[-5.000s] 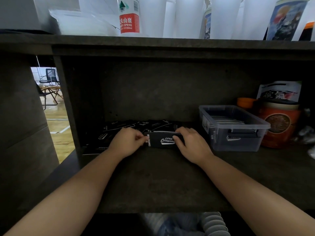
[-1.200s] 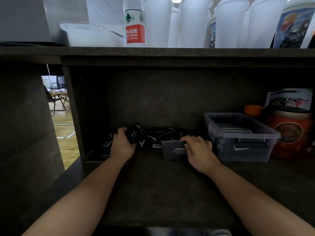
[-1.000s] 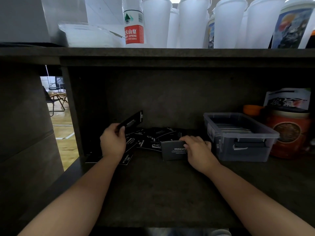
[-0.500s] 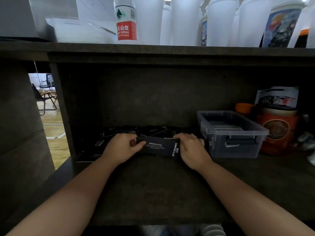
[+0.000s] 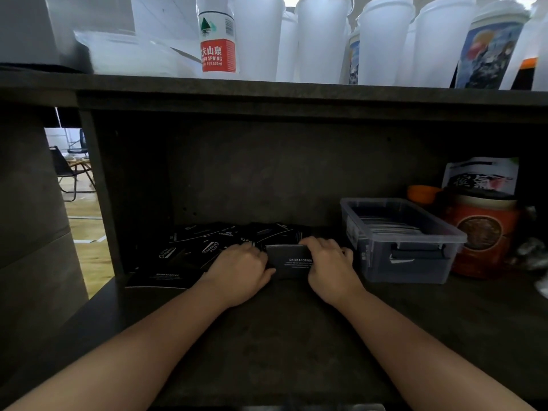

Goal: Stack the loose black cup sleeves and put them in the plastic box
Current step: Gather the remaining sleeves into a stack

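Both hands meet over a small stack (image 5: 292,261) of black sleeves standing on edge on the lower shelf (image 5: 281,330), just left of the plastic box (image 5: 400,241). The left hand (image 5: 240,269) curls around the stack's left end, thumb near its lower corner. The right hand (image 5: 329,264) grips the right end, fingers hooked over the top edge. The stack's near face reads "DRINK&COFFEE" in white; how many sleeves it holds cannot be told.

Left of the box, beyond and beside the left hand, loose sleeves (image 5: 204,247) lie flat and overlapping in a dark scatter reaching back toward the rear wall of the shelf. One lies apart at the front of the scatter, near the shelf's left edge.

The box is clear, with a dark latch on its near end. It sits open-topped on the same shelf, close to the right hand but not touching it. Inside it a layer of sleeves shows as pale stripes through the wall.

Right of the box stands an orange tub (image 5: 483,232) with a round emblem, touching or nearly touching the box's far right corner. Behind the tub leans a printed packet (image 5: 480,173), and an orange lid (image 5: 422,192) shows between box and tub.

Above the box, on the upper shelf (image 5: 267,87), stand a water bottle (image 5: 218,40) with a red label and a row of white cups (image 5: 317,37), some with printed wraps.
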The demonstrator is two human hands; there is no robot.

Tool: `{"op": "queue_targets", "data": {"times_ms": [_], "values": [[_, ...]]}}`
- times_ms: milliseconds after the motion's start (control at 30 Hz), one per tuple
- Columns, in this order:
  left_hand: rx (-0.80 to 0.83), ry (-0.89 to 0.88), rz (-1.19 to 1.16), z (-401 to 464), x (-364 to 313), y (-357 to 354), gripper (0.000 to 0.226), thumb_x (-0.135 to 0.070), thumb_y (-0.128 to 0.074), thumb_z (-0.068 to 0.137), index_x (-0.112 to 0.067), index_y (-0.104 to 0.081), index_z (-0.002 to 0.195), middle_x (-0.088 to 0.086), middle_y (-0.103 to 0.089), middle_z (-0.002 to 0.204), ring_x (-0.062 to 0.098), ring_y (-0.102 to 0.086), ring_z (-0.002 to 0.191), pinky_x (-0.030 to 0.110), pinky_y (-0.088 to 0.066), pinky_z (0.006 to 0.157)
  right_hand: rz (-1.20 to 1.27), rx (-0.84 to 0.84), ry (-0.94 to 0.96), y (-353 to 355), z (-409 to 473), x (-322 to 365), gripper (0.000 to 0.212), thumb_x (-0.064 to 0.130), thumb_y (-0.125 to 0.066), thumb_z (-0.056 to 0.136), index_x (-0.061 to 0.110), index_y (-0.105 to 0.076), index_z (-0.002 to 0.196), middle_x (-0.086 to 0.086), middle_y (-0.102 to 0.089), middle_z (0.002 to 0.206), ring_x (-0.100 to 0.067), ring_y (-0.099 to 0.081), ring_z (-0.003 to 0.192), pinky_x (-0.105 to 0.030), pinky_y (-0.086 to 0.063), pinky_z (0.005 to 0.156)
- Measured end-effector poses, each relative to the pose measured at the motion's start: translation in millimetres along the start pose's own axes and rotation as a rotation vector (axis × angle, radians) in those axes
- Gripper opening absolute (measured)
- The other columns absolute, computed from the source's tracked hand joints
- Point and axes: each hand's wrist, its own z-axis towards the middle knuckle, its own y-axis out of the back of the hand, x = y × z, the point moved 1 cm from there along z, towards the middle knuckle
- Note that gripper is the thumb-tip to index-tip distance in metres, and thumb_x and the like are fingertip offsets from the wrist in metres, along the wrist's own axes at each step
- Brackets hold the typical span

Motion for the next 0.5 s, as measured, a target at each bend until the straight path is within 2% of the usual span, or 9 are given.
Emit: {"op": "queue_targets", "data": {"times_ms": [100,133,200,267,333,400,433,467,500], "values": [[-0.046,-0.021,0.008,2,8,1,0.051,-0.043,-0.023,0.093,-0.019,-0.066,0.078,0.001,-0.067,0.077,0.018,-0.061,0.073,0.028,-0.045,0.065,0.020,-0.048,0.010,-5,0,-1,0.034,0.022,-0.044,0.097,0.029,-0.044,0.130,0.005,-0.053,0.124,-0.015,-0.043,0.116,-0.042,-0.031,0.101],[-0.062,0.025,-0.001,6,13,1,0.051,-0.042,-0.023,0.091,-0.019,-0.065,0.076,0.001,-0.067,0.075,0.019,-0.061,0.071,0.028,-0.045,0.063,0.028,-0.068,0.011,-6,0,-1,0.029,0.029,-0.041,0.099,0.030,-0.045,0.128,0.006,-0.054,0.122,-0.013,-0.044,0.115,-0.041,-0.032,0.100],[-0.024,0.219,-0.060,19,29,0,0.040,-0.038,-0.032,0.095,-0.017,-0.064,0.085,0.004,-0.067,0.084,0.020,-0.061,0.079,0.029,-0.044,0.062,0.033,-0.085,0.003,-8,1,-1,0.026,0.040,-0.040,0.100,0.031,-0.047,0.123,0.008,-0.056,0.119,-0.012,-0.045,0.113,-0.041,-0.032,0.100],[-0.005,0.372,-0.074,34,48,-7,0.029,-0.036,-0.045,0.096,-0.014,-0.063,0.101,0.008,-0.066,0.100,0.022,-0.059,0.093,0.029,-0.044,0.069,0.033,-0.085,-0.001,-8,2,-1,0.026,0.044,-0.041,0.099,0.032,-0.048,0.121,0.009,-0.056,0.118,-0.011,-0.046,0.113,-0.041,-0.032,0.100],[0.076,0.392,-0.149,42,62,-24,0.041,-0.043,-0.049,0.095,-0.015,-0.058,0.124,0.009,-0.060,0.125,0.024,-0.052,0.116,0.032,-0.045,0.091,0.038,-0.084,-0.002,-8,3,-1,0.025,0.044,-0.043,0.099,0.032,-0.049,0.120,0.008,-0.056,0.117,-0.011,-0.046,0.113,-0.041,-0.032,0.100],[0.204,0.389,-0.271,44,67,-46,0.055,-0.054,-0.048,0.093,-0.023,-0.047,0.139,0.003,-0.042,0.149,0.024,-0.034,0.137,0.035,-0.031,0.111,0.045,-0.084,-0.002,-8,4,-2,0.024,0.044,-0.044,0.098,0.032,-0.049,0.119,0.009,-0.057,0.117,-0.011,-0.046,0.113,-0.041,-0.031,0.100],[0.260,0.408,-0.325,43,66,-55,0.057,-0.060,-0.047,0.091,-0.028,-0.047,0.138,0.002,-0.037,0.152,0.024,-0.027,0.141,0.035,-0.027,0.114,0.050,-0.086,-0.002,-8,4,-2,0.024,0.044,-0.044,0.098,0.032,-0.049,0.119,0.009,-0.057,0.117,-0.011,-0.046,0.113,-0.041,-0.030,0.100],[0.284,0.440,-0.372,42,65,-61,0.057,-0.066,-0.046,0.087,-0.032,-0.050,0.134,0.003,-0.041,0.150,0.024,-0.030,0.140,0.036,-0.030,0.113,0.057,-0.090,0.001,-8,4,-2,0.024,0.043,-0.044,0.099,0.032,-0.049,0.119,0.008,-0.057,0.117,-0.011,-0.046,0.113,-0.040,-0.030,0.100],[0.273,0.484,-0.422,41,66,-65,0.054,-0.067,-0.048,0.084,-0.033,-0.054,0.126,0.004,-0.050,0.140,0.024,-0.040,0.131,0.035,-0.037,0.106,0.063,-0.094,0.003,-8,4,-2,0.023,0.043,-0.044,0.099,0.032,-0.049,0.118,0.008,-0.057,0.117,-0.012,-0.045,0.113,-0.040,-0.029,0.099]]}}
